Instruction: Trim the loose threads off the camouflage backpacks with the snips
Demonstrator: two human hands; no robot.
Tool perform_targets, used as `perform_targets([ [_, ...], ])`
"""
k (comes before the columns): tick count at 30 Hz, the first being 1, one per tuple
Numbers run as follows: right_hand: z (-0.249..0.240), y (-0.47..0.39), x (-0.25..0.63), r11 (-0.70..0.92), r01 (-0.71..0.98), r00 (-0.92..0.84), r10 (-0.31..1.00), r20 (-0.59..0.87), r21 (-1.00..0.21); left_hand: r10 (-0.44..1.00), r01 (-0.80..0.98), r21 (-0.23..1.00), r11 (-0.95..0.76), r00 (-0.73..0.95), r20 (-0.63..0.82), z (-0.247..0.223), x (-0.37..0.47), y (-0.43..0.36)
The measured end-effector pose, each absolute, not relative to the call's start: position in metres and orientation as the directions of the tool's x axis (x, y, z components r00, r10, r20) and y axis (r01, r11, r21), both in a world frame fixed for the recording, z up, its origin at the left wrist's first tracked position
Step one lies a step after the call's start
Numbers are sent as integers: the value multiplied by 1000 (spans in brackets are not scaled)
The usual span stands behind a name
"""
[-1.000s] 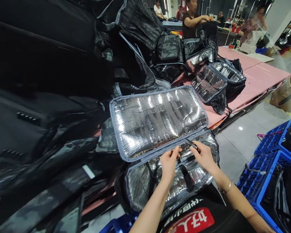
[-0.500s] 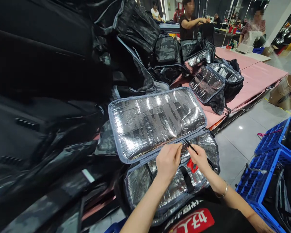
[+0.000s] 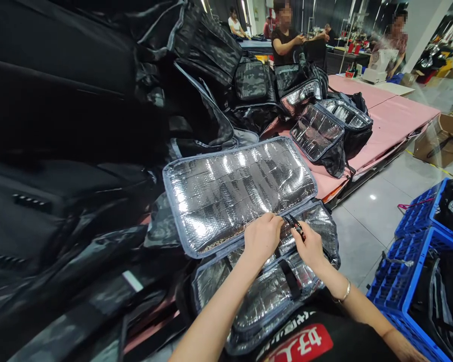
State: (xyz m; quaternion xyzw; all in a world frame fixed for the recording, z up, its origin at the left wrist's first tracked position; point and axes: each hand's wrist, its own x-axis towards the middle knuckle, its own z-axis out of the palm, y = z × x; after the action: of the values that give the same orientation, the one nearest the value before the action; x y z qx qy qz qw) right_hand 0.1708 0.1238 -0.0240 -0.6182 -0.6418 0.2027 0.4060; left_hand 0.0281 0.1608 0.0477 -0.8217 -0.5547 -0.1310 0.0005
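An insulated bag with a silver foil lining lies open in front of me, its foil-lined lid folded back. My left hand is closed in a pinch at the grey-bound seam between lid and body; whatever is in the fingertips is too small to make out. Just right of it, my right hand grips small black thread snips, their tips pointing up and left at the same seam. A black strap crosses the lining below my hands.
Dark camouflage bags are heaped on the left and behind. Another open foil-lined bag rests on the pink tabletop. Blue crates holding dark items stand on the floor at right. Several people work farther back, one beside a white sewing machine.
My left hand has shifted slightly up along the seam. My right hand has turned a little, still holding the snips, and a red patch below it no longer shows. The view has shifted slightly.
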Motion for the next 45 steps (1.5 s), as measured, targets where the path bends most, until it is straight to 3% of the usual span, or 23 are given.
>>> perform_targets([
  [4, -22, 125, 169, 150, 581, 105, 961, 257, -800, 910, 920, 42, -390, 378, 171, 50, 33, 162],
  [9, -24, 123, 169, 173, 737, 81, 937, 341, -653, 844, 878, 9, -479, 458, 279, 40, 32, 164],
  [12, -28, 122, 170, 201, 773, 62, 920, 386, -602, 799, 859, 37, -511, 459, 388, 33, 27, 162],
  [16, -25, 122, 173, 202, 711, 74, 931, 357, -674, 791, 872, 152, -465, 332, 514, 30, 18, 156],
  [21, -9, 121, 176, 223, 715, -71, 966, 249, -662, 856, 896, 308, -320, 135, 499, 33, 11, 147],
  [29, 5, 128, 169, 289, 790, -183, 953, 243, -541, 840, 858, 355, -370, 146, 523, 28, 15, 145],
  [33, 4, 129, 173, 300, 761, -193, 951, 240, -576, 817, 782, 434, -446, 157, 555, 29, 13, 140],
  [36, 3, 130, 183, 315, 702, -166, 944, 284, -638, 769, 646, 477, -596, 290, 569, 33, 7, 134],
  [38, 4, 133, 189, 357, 668, -143, 923, 357, -653, 722, 622, 423, -658, 362, 590, 36, 0, 132],
  [41, 4, 143, 194, 444, 638, -159, 875, 457, -629, 698, 730, 246, -637, 412, 586, 35, -7, 137],
  [45, 1, 161, 186, 448, 664, -182, 874, 451, -599, 726, 843, 38, -536, 437, 531, 27, -4, 148],
])
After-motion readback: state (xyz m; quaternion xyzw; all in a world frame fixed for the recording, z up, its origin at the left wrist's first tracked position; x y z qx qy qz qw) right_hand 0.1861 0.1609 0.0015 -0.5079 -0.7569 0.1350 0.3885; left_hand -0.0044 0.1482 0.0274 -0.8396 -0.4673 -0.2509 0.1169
